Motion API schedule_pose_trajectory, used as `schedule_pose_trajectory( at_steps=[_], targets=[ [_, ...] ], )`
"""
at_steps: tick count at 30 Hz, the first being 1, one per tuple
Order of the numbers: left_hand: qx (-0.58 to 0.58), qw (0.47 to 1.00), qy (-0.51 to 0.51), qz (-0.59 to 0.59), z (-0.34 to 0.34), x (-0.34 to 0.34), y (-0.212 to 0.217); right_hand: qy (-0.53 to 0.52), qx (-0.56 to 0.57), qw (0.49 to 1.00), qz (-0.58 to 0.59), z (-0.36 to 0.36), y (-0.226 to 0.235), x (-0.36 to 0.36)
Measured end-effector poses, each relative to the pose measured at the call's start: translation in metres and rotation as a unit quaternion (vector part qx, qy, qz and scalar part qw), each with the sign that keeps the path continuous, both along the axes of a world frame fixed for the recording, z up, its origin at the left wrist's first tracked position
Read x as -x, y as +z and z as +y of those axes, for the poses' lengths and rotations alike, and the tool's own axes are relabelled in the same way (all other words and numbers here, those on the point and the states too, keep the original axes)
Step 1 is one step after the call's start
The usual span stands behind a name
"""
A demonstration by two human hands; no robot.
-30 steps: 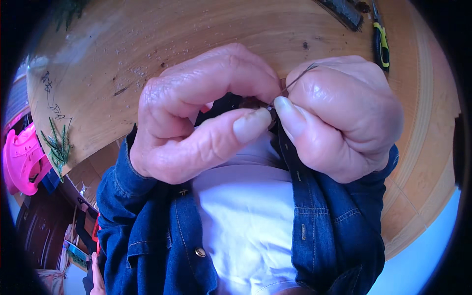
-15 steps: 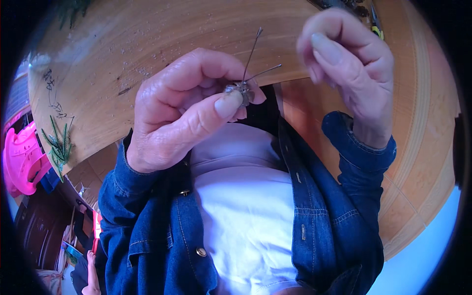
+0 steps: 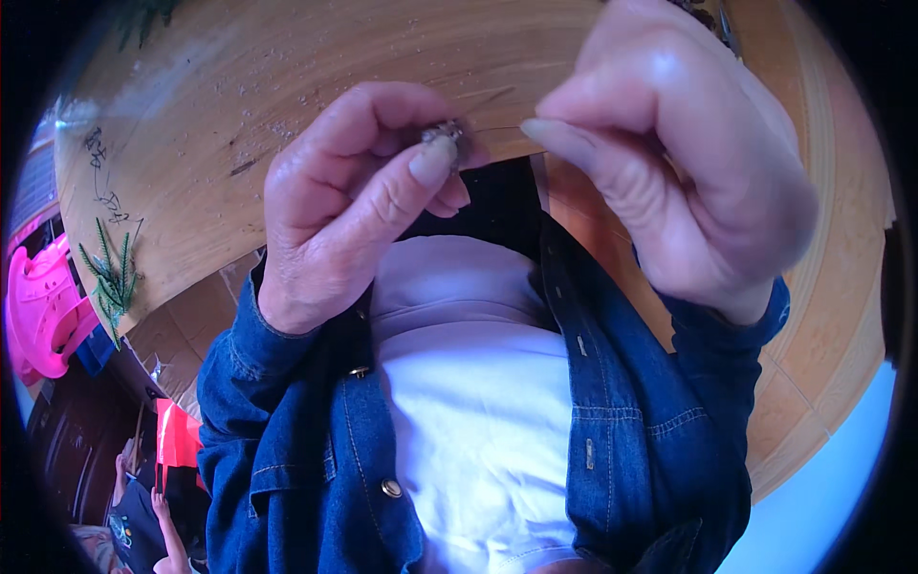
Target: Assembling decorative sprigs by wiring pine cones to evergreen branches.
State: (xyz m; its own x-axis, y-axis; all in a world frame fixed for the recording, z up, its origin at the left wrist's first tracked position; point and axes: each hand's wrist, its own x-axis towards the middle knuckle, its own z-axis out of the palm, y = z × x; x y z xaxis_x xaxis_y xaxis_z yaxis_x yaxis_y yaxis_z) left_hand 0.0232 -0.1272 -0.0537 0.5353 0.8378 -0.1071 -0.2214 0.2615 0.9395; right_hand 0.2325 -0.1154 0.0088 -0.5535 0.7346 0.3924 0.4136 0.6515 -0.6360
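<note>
Between the thumb and fingers of my left hand is a small, rough, grey-brown cone-like piece. Its lower part is hidden behind my thumb. A thin dark wire runs faintly from it toward my right hand, which has thumb and forefinger pinched together at the wire's far end. Both hands are raised in front of my chest, over the near edge of the wooden table.
Green needle-leaved sprigs lie at the table's left edge, with pale crumbs scattered on its top. A pink plastic chair stands at far left. Lower left, another person's arm shows near a red bag-like thing.
My right hand has come down and closer, now pinching at the wire. The two wires that stuck up from the piece no longer stand apart. My left hand has shifted slightly left and up.
</note>
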Motion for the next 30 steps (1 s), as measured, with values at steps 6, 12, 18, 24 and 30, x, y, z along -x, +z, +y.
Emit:
schedule_pose_trajectory(
  at_steps=[6,12,18,24,30],
  targets=[
    [-0.007,0.999,0.052,0.004,-0.002,-0.003,-0.003,-0.041,0.01,0.995,-0.093,-0.022,-0.009,-0.003],
    [-0.093,0.994,0.046,0.021,-0.002,-0.007,-0.011,-0.064,0.057,0.991,-0.107,-0.022,-0.019,0.003],
    [-0.155,0.984,0.046,0.076,-0.002,-0.009,-0.012,-0.047,0.09,0.992,-0.076,-0.027,-0.027,0.008],
    [-0.216,0.968,0.044,0.118,0.0,-0.012,-0.015,-0.086,0.06,0.993,-0.047,-0.034,-0.036,0.012],
    [-0.26,0.957,0.037,0.124,0.001,-0.008,-0.015,-0.022,0.205,0.979,0.005,-0.026,-0.036,-0.006]
  ],
)
